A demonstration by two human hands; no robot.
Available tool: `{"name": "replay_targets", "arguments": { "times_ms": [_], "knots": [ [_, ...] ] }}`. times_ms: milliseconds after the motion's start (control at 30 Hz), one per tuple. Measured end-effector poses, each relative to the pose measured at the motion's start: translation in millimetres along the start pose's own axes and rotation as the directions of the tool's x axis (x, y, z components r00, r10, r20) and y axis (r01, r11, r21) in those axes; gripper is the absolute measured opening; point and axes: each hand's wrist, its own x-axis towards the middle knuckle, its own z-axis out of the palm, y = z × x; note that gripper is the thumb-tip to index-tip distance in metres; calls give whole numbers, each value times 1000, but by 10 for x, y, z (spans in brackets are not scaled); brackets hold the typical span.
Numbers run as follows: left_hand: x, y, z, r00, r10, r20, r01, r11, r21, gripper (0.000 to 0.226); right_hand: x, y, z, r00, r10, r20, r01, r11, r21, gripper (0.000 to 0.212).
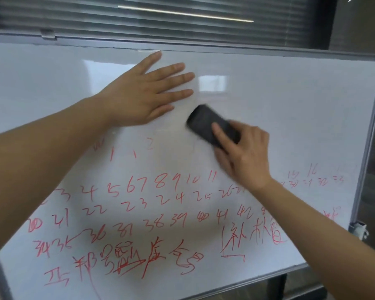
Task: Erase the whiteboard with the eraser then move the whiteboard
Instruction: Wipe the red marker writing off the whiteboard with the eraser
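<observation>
Right hand (243,152) grips the eraser (210,124) against the whiteboard (290,118) (red writing (139,213) below); left hand (143,94) presses flat, fingers straight.

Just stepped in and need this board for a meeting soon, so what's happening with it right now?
A person is wiping the whiteboard. Their right hand has its grip on a black eraser pressed to the middle of the board, while the left hand lies flat with straight fingers on the upper part. The top area looks clean, but rows of red numbers and characters fill the lower half, so erasing is far from finished.
</observation>
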Motion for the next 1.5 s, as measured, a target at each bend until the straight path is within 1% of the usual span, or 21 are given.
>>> {"name": "replay_targets", "arguments": {
  "times_ms": [100,167,233,367,467,567,633,767,933,1033,1200,1300,1400,1500],
  "knots": [
    [-7,-9,5,1000,-6,10,6,1000,4,50,148,252,-7,980,191,-54,-193,980,-46,43],
    [-13,-4,9,1000,-3,14,3,1000,8,50,221,331,12,957,279,-83,-285,956,-65,44],
    [-21,-5,17,1000,1,12,-1,1000,13,49,267,337,40,942,321,-102,-328,942,-64,45],
    [-42,-29,25,1000,-3,5,3,1000,17,49,227,193,74,925,358,-125,-364,931,-35,46],
    [-31,-20,25,1000,-7,14,6,1000,11,50,80,29,90,943,312,-115,-314,949,1,46],
    [-16,-3,36,1000,-4,20,4,1000,15,50,-175,-146,105,983,173,-60,-170,984,50,46],
    [-16,-6,39,1000,-9,20,8,1000,15,50,-404,-264,106,998,62,-12,-61,996,58,51],
    [-11,23,37,999,-24,28,24,1000,11,50,-755,-351,85,991,-121,57,121,993,2,63],
    [-1,36,26,999,-23,38,22,1000,8,51,-670,-212,29,971,-229,72,230,973,-11,60],
    [-16,35,33,999,-31,36,30,999,14,51,-408,-48,34,972,-229,57,231,972,-38,60],
    [-16,51,40,999,-29,16,29,999,27,49,300,336,8,983,-180,-29,177,981,-77,44],
    [-25,46,47,1000,-27,8,27,999,30,49,603,534,-6,985,-160,-61,153,982,-111,41],
    [-26,39,49,1000,-20,9,20,999,33,49,637,569,13,983,-171,-69,161,978,-136,42],
    [-20,30,46,999,-24,21,23,999,29,50,537,541,32,986,-151,-69,141,981,-133,44]
  ]
}}
